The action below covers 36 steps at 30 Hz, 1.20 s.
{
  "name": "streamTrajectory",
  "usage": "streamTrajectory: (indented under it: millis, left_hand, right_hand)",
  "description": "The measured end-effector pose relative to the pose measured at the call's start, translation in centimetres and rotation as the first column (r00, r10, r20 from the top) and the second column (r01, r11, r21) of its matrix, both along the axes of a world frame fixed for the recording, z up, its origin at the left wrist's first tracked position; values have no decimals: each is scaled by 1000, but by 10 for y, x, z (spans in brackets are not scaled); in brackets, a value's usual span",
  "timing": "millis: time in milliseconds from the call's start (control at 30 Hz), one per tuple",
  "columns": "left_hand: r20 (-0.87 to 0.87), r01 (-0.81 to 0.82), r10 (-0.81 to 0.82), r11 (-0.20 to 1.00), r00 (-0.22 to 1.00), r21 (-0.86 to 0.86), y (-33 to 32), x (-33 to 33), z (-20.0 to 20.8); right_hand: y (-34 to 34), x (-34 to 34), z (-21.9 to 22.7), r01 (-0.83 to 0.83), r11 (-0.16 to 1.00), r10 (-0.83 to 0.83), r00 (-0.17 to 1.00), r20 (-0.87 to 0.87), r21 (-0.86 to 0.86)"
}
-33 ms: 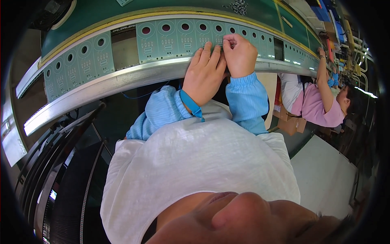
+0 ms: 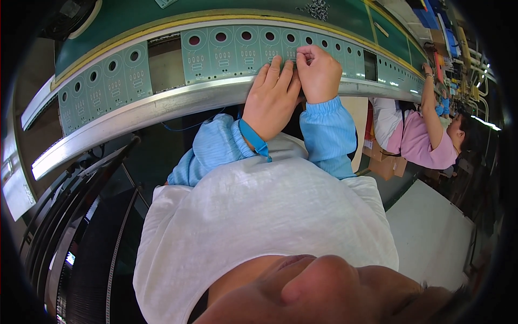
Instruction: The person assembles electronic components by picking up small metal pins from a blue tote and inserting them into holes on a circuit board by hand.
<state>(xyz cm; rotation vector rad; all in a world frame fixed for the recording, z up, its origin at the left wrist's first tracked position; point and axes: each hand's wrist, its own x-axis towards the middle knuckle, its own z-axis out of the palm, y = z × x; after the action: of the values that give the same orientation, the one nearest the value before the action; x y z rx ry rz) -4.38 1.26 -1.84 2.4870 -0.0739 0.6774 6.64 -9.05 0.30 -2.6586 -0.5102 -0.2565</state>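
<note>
A long green circuit board (image 2: 204,66) with a row of round holes and white printed outlines lies in a metal rail. My left hand (image 2: 270,101), a blue strap at its wrist, crosses the rail's near edge. Its fingers stretch forward and rest on the board, with nothing seen in them. Just right of it, my right hand (image 2: 320,73) is closed over the same board, thumb and forefinger pinched together near the fifth hole. Whatever sits between those fingertips is too small or hidden to make out.
A second green board (image 2: 102,90) lies farther left on the silver rail (image 2: 178,102), past a gap. Small dark parts (image 2: 317,9) are heaped on the green worktop (image 2: 205,6) behind. At right, another person (image 2: 426,137) in pink reaches toward the line. Cardboard boxes (image 2: 382,164) stand below.
</note>
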Motion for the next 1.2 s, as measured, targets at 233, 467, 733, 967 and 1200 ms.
streamTrajectory:
  millis: [233, 467, 733, 967, 1200]
  left_hand:
    - [-11, 7, -7, 1000, 1000, -3, 0, -3, 2]
    - [-29, 18, -19, 1000, 999, -20, -1, -4, 7]
    - [2, 19, -19, 1000, 1000, 2, -5, 2, 9]
    - [-55, 37, -33, 996, 998, 83, -8, -3, 22]
    - [-99, 64, -49, 986, 994, 153, -16, 0, 40]
  right_hand:
    - [-9, -10, 13, -122, 991, 126, 990, 66, -61]
    - [-24, -22, 17, -228, 963, 245, 963, 116, -145]
    - [-22, -14, 24, -269, 878, 365, 911, 190, -395]
    - [-46, 43, 30, -494, 843, 519, 851, 83, -215]
    - [-73, 215, -9, -294, 952, 284, 952, 114, 89]
